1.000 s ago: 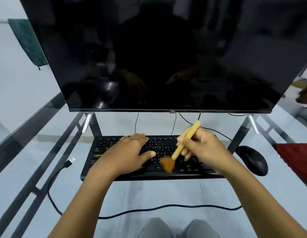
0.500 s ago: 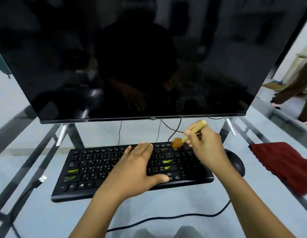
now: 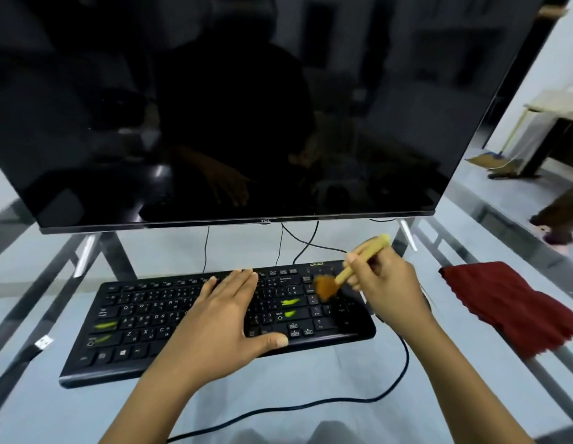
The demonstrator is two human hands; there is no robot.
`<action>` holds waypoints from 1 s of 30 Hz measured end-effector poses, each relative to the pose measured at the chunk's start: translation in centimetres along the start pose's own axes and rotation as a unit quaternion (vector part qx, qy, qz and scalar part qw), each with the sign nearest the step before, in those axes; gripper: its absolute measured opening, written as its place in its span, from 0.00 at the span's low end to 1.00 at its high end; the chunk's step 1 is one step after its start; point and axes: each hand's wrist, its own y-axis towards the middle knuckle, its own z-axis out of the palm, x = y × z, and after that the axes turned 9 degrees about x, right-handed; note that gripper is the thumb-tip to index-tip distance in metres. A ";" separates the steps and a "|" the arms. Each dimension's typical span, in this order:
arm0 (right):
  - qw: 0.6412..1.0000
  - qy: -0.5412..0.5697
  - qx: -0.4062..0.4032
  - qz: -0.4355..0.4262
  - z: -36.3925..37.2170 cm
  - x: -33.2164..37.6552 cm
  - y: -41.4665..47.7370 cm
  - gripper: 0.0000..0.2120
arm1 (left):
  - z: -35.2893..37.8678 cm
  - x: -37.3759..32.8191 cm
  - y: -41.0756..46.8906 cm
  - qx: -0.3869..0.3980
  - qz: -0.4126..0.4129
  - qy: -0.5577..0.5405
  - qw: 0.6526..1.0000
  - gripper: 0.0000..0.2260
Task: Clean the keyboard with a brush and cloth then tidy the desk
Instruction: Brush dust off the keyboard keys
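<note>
While the right hand (image 3: 387,283) pinched the brush (image 3: 352,269) between thumb and curled fingers (image 3: 354,261), its pale handle ran from the top end, up and to the right past the knuckles, down and to the left to the orange bristles (image 3: 325,286). Those bristles touched the keyboard (image 3: 134,357) at its right end, on the block of keys just inside the number pad and near the far edge. So the brush's long axis lay slantwise across the key rows, with the working end pointing toward the keyboard's middle and the holding hand hanging over its right end. The left hand (image 3: 227,318) lay flat and spread on the middle of the keyboard, grasping nothing, thumb near the front edge, apparently to steady it. The uncleaned stretch, as I judged it, lay to the left of the bristles, partly under that flat hand, so the nearer hand for the coming strokes was the right. The red cloth (image 3: 509,309) lay off the keyboard's right end, apart from it, on the glass desk (image 3: 310,379), untouched.
</note>
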 end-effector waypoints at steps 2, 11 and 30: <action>0.999 0.024 -0.043 -0.022 -0.3 0.0 -0.2 0.06 | 0.1 0.0 0.0 -0.001 0.002 -0.003 1.000 0.51; 0.996 0.080 -0.025 -0.030 -0.6 0.0 -1.0 0.07 | 0.1 0.1 0.0 0.001 0.007 -0.001 1.000 0.50; 0.985 -0.068 -0.156 -0.003 -10.1 -10.8 -3.3 0.06 | -1.1 -12.1 8.5 0.027 0.131 0.012 0.991 0.31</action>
